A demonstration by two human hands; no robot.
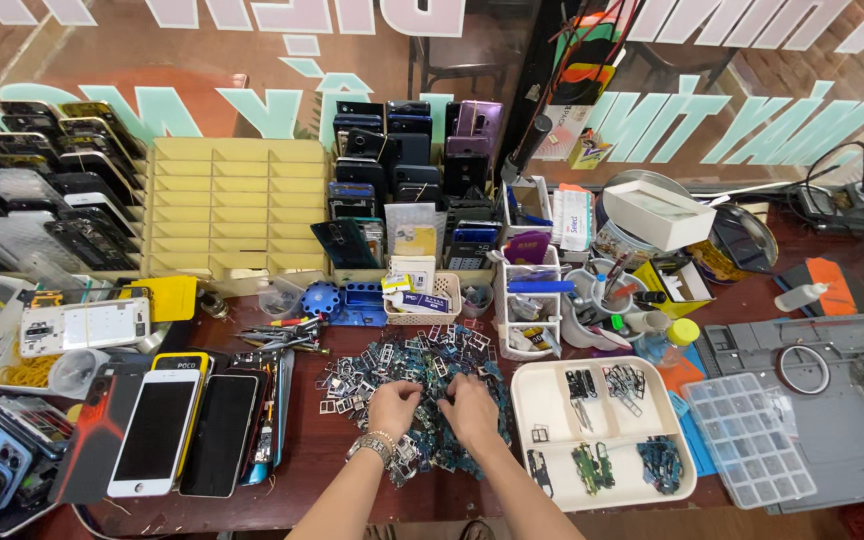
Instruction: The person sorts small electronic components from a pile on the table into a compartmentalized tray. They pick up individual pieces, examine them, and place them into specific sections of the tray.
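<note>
Your two hands rest on one pile of small phone parts [422,385] in the middle of the table: left hand [393,405], with a bracelet, and right hand [470,408], fingers curled into the parts; what they pinch I cannot tell. Just right stands one white tray with five compartments [602,490]. Left lie three phones [182,425]. Behind stands one yellow sorting rack [237,205].

Both forearms reach forward, left hand [393,405] and right hand [469,408] side by side, palms down, fingers curled, a bracelet on the left wrist.
</note>
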